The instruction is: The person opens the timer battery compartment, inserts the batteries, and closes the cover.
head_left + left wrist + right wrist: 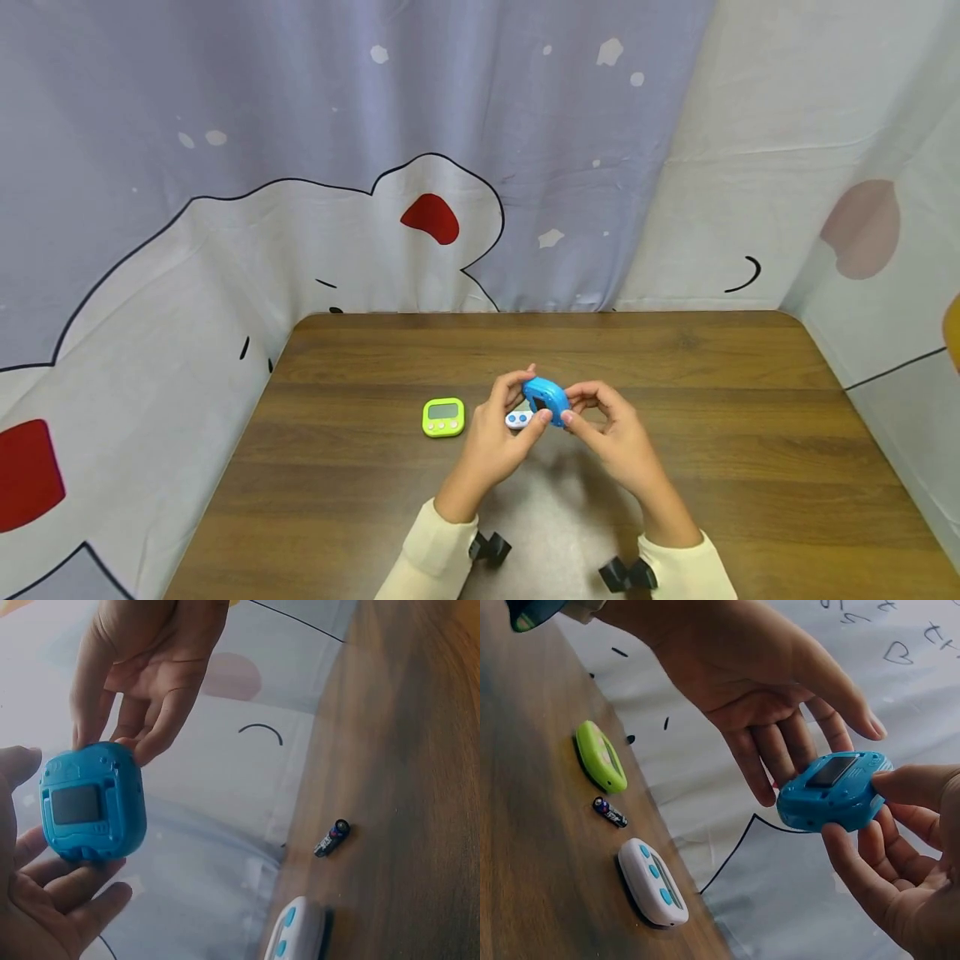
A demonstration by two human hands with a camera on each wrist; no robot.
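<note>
A blue digital timer (550, 398) is held up above the table, its back with a dark rectangle (76, 804) showing in the left wrist view. My right hand (617, 437) pinches one edge between thumb and fingers. At the opposite side, my left hand (491, 433) touches the timer with its fingertips; in the right wrist view the left thumb (866, 724) stands apart from the casing. A white timer with blue buttons (652, 883) lies beyond the hands, partly hidden by them in the head view. Near it on the wood is a small dark battery (332, 838).
A lime green timer (443, 417) lies face up to the left of my hands on the brown wooden table (337, 483). Behind the table's far edge hangs a patterned curtain (570, 167). Black camera mounts (490, 549) sit at both wrists.
</note>
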